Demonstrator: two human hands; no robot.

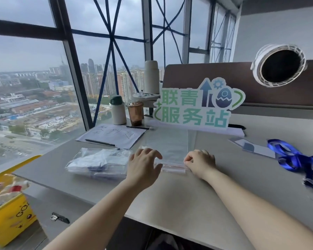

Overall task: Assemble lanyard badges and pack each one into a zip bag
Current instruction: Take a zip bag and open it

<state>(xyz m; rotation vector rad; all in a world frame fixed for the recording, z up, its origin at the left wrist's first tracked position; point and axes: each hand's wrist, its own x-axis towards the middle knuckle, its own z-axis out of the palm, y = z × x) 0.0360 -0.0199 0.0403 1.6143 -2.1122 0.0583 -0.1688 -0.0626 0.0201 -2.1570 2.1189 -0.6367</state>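
Note:
A clear zip bag with a red-lined seal lies flat on the grey desk in front of me. My left hand hovers over the bag's near left corner with fingers spread and relaxed. My right hand pinches the seal strip at the bag's near right corner. A pile of filled zip bags lies to the left. A blue lanyard with a metal clip lies bunched at the right, next to clear badge holders.
A white sheet with handwriting and a pen lies behind the pile. A standing sign, a bottle and a drink cup line the back. A yellow box sits at the lower left, beyond the desk edge.

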